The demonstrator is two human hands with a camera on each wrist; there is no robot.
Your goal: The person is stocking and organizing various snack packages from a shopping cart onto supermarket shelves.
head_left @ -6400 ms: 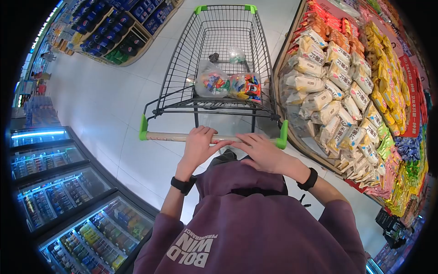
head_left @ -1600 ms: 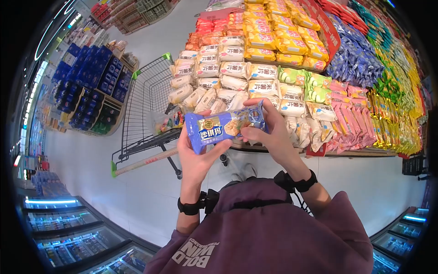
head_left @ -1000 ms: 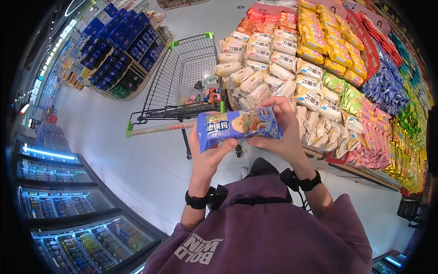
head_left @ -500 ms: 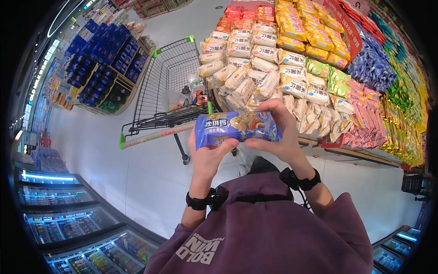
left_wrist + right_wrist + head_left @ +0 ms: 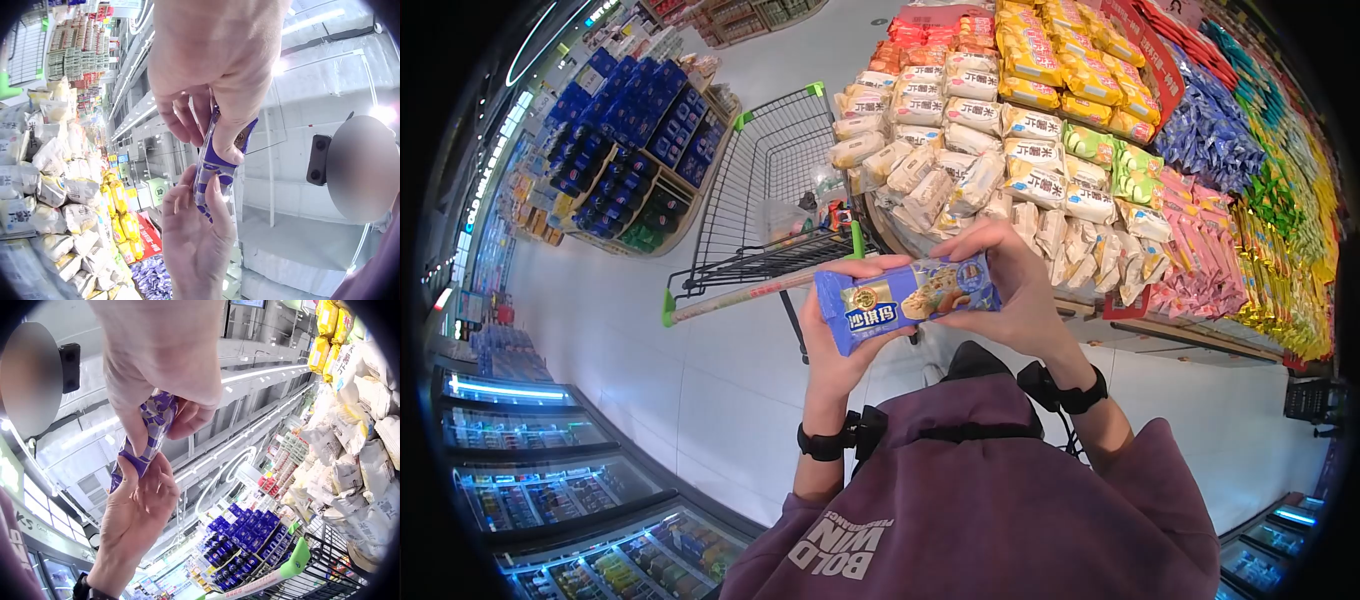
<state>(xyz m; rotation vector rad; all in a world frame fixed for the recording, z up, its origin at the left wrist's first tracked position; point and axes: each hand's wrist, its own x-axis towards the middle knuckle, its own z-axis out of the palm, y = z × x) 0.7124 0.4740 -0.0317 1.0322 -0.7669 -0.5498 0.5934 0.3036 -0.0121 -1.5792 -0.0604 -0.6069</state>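
Observation:
A blue packet of sachima (image 5: 905, 300) is held up in front of the chest between both hands. My left hand (image 5: 837, 345) grips its left end, and my right hand (image 5: 1020, 290) the right end, fingers behind and thumb along the near lower edge. The printed front, with a nut picture, faces up, its left end lower. The left wrist view has the packet (image 5: 219, 159) edge-on between my left hand (image 5: 215, 56) above and right hand (image 5: 200, 250) below. From the right wrist, the same packet (image 5: 147, 434) shows its patterned back beneath my right hand (image 5: 162, 356).
A shopping cart (image 5: 750, 180) holding bagged goods stands left of the hands, its handle (image 5: 750, 293) nearest me. Ahead rises a display of white snack bags (image 5: 975, 140), with yellow bags (image 5: 1090, 60) behind. Drink bottles (image 5: 615, 190) are stacked far left; glass-lidded freezers (image 5: 580, 490) line the lower left.
Both hands have left the cart handle, where they rested at first, and now hold the packet. Over the last half second the packet has turned, its front facing up more and its left end dipping.

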